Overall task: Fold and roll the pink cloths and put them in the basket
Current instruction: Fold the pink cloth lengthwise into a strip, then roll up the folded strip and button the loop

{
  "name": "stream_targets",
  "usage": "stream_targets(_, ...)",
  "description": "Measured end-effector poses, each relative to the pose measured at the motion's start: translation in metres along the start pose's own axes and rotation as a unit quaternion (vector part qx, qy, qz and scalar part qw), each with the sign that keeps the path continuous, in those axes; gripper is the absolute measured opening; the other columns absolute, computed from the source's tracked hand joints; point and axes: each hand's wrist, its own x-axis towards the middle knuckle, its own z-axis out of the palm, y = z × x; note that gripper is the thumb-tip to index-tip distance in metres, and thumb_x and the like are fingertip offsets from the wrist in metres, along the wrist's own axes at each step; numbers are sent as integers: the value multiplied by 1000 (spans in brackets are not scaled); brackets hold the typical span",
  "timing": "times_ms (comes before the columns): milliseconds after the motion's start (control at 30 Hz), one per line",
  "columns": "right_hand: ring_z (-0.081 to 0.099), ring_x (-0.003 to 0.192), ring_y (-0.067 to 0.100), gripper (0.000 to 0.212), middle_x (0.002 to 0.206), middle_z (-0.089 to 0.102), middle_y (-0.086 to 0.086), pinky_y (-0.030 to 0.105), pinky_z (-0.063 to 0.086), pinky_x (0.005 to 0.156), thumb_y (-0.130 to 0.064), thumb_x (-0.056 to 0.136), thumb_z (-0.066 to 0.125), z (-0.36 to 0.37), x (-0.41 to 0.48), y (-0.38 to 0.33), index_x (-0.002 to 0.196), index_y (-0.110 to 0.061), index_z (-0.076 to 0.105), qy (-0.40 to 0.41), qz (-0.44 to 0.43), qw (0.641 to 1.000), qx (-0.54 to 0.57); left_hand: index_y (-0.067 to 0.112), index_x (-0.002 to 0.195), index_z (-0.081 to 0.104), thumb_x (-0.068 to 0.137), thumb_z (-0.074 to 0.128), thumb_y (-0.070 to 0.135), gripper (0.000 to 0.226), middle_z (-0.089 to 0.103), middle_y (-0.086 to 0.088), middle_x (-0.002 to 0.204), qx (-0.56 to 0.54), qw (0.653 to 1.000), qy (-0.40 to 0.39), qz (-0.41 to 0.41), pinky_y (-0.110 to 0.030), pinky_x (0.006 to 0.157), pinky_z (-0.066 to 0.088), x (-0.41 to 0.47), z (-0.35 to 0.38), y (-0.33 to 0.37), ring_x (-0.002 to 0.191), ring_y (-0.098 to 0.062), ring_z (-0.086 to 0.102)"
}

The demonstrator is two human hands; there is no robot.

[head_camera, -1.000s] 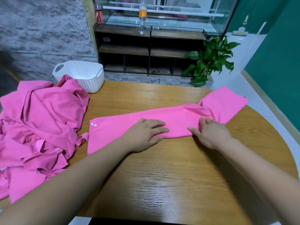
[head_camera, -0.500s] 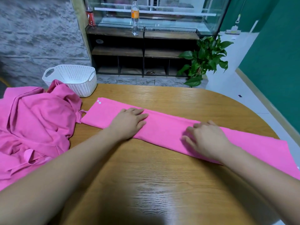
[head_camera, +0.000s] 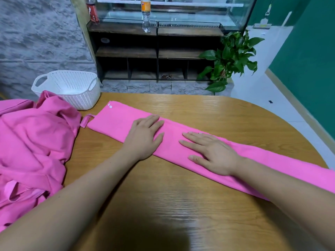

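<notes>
On the table (head_camera: 208,113), pink cloth (head_camera: 117,121) far-left to near-right, left hand (head_camera: 145,137) and right hand (head_camera: 214,153) flat atop.

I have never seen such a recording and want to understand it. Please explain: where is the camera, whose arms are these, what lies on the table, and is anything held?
No machine is here. A person wears the camera on the head, so it looks forward and down at that person's own bare arms. On the wooden table lies a pink cloth folded into a long strip. The left hand and the right hand rest flat on it with straight fingers; nothing is gripped. To the left lies a pile of loose pink cloths, and behind it stands a white basket. Further back are a dark shelf and a green plant.
</notes>
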Motion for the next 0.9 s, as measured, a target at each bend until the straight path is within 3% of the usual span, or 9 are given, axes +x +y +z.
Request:
stream_targets(133, 2, 160, 1, 61, 175, 7, -17, 34, 8, 132, -66, 109, 30, 6, 16, 7, 165, -45, 21, 16, 44, 999, 12, 20, 142, 59, 108, 46, 43, 43, 51, -2, 158, 2, 997, 75, -32, -47, 117, 31, 12, -1, -2, 148, -21, 42)
stream_targets(267, 6, 161, 5, 63, 175, 10, -14, 37, 9, 132, -68, 107, 28, 9, 39, 10, 165, -44, 22, 28, 97, 995, 23, 22, 144, 58, 109, 45, 44, 44, 50, 0, 159, -14, 994, 102, -33, -45, 118, 31, 7, 3, -3, 151, -18, 39)
stream_targets(433, 10, 162, 13, 66, 176, 13, -6, 41, 8, 132, -68, 105, 25, 8, 79, 8, 166, -41, 23, 49, 202, 978, 24, 25, 145, 56, 106, 42, 53, 50, 49, 3, 160, -16, 997, 70, -35, -43, 117, 34, 6, 2, -2, 149, -15, 41)
stream_targets(667, 6, 163, 25, 69, 176, 10, 7, 44, 4, 131, -59, 106, 21, 5, 133, 3, 168, -29, 20, 80, 370, 924, 46, 29, 146, 54, 105, 38, 56, 51, 49, 8, 159, -20, 999, 31, -35, -41, 112, 35, 3, 0, -1, 149, -13, 40)
stream_targets(767, 6, 163, 28, 68, 176, 9, 11, 46, 5, 132, -55, 108, 24, 1, 136, 1, 168, -23, 20, 83, 374, 922, 56, 29, 147, 53, 106, 39, 55, 51, 48, 9, 160, -28, 999, 22, -41, -39, 113, 33, 2, -2, -2, 149, -11, 39)
stream_targets(900, 14, 162, 28, 65, 175, 18, 10, 46, 13, 131, -54, 110, 32, 4, 100, -11, 166, -22, 27, 95, 298, 948, 58, 28, 147, 53, 106, 41, 54, 50, 51, 8, 158, -30, 998, 23, -51, -38, 112, 34, 3, 0, -3, 148, -11, 41)
